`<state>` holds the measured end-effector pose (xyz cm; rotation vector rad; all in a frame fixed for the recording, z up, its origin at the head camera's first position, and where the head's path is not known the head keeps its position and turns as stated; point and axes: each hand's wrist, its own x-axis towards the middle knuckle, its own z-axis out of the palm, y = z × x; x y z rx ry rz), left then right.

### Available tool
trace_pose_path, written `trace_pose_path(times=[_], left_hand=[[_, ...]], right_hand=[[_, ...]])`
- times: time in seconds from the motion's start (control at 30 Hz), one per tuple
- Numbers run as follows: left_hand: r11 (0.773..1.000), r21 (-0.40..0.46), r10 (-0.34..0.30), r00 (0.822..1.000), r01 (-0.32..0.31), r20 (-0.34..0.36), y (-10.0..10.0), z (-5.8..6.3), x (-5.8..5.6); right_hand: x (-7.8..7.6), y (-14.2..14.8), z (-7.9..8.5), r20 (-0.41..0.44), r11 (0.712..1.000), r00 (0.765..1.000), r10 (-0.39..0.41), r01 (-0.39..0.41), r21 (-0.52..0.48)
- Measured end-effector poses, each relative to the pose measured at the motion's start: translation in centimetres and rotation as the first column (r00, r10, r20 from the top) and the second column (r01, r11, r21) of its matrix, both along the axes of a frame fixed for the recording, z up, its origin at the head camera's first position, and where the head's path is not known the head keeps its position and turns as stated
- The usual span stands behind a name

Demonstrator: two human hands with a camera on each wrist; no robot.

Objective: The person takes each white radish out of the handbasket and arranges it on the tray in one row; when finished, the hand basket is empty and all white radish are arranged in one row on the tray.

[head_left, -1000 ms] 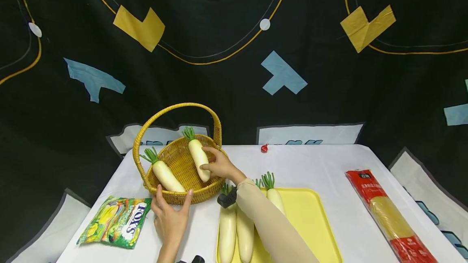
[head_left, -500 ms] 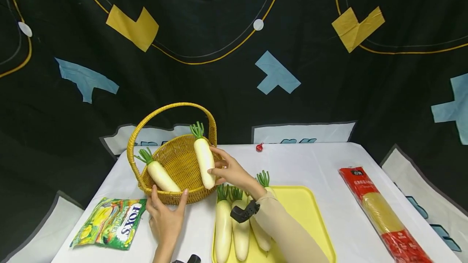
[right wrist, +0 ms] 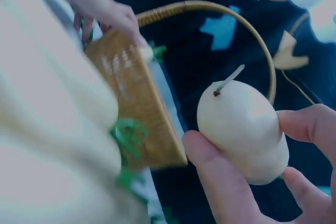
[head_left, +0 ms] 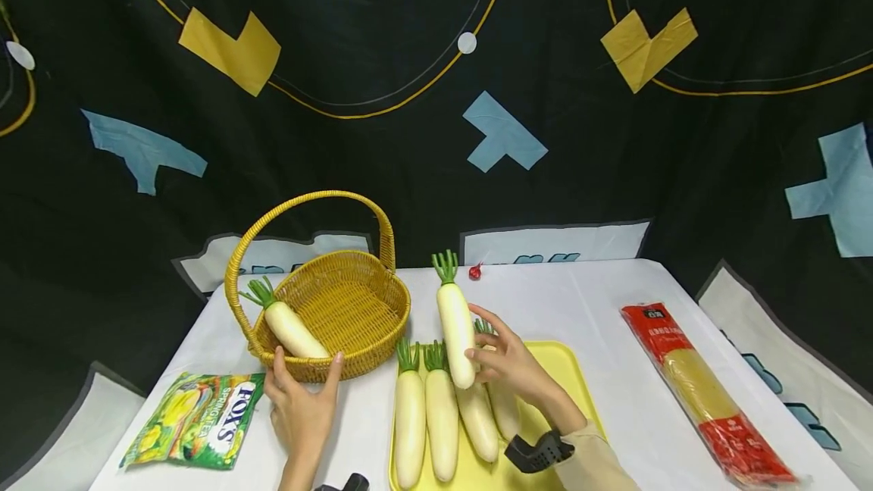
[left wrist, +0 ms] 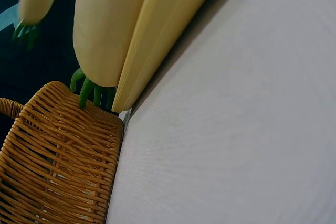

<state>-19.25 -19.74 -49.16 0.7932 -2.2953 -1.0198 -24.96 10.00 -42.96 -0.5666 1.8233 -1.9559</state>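
A white radish (head_left: 455,334) with green stem stubs is held in my right hand (head_left: 508,362), above the yellow tray. The right wrist view shows its rounded end (right wrist: 241,129) pinched between thumb and fingers. My left hand (head_left: 303,408) rests against the near side of the wicker basket (head_left: 371,358), thumb and index finger spread, their tips at the rim; its other fingers are mostly hidden. Inside the basket, at the left, lies another white radish (head_left: 296,330). Several more radishes (head_left: 411,430) lie side by side on the yellow tray (head_left: 580,381).
Left of the basket lies a green Fox's candy bag (head_left: 194,419). A long red-and-yellow packet of noodles (head_left: 705,392) lies at the right. A small red item (head_left: 474,272) sits near the table's back edge, before a black curtain (head_left: 382,157).
My right hand has lifted the radish out of the basket and carried it right, over the tray. The left hand stays at the basket. The head view has shifted slightly right.
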Motion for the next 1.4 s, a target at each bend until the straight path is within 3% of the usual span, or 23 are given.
trace_pose_path(times=[0.23,0.47,0.73,0.9,1.2,1.4], left_hand=[[1.0,0.007,0.001,1.0,-0.001,0.024,0.0,0.2,0.0],[1.0,0.014,0.002,1.0,-0.002,0.015,0.1,0.0,0.1],[1.0,0.017,0.006,1.0,-0.006,0.004,0.0,-0.1,0.0],[1.0,0.018,0.007,1.0,-0.007,0.004,0.1,-0.1,-0.1],[1.0,0.015,-0.001,1.0,0.001,0.003,0.1,0.0,-0.1],[1.0,0.011,-0.004,1.0,0.004,0.004,0.2,0.0,0.0]], right_hand=[[1.8,5.7,-1.4,0.012,0.994,0.997,-0.082,0.081,0.076],[3.3,9.0,-2.7,0.055,0.941,0.978,-0.201,0.177,0.289],[4.3,9.1,-3.5,0.049,0.907,0.984,-0.173,0.139,0.397],[4.8,8.7,-3.5,0.024,0.873,0.981,-0.195,0.162,0.459],[5.1,8.1,-3.1,-0.179,0.757,0.974,-0.141,0.223,0.615],[5.2,7.9,-3.4,-0.22,0.735,0.947,-0.234,0.32,0.597]])
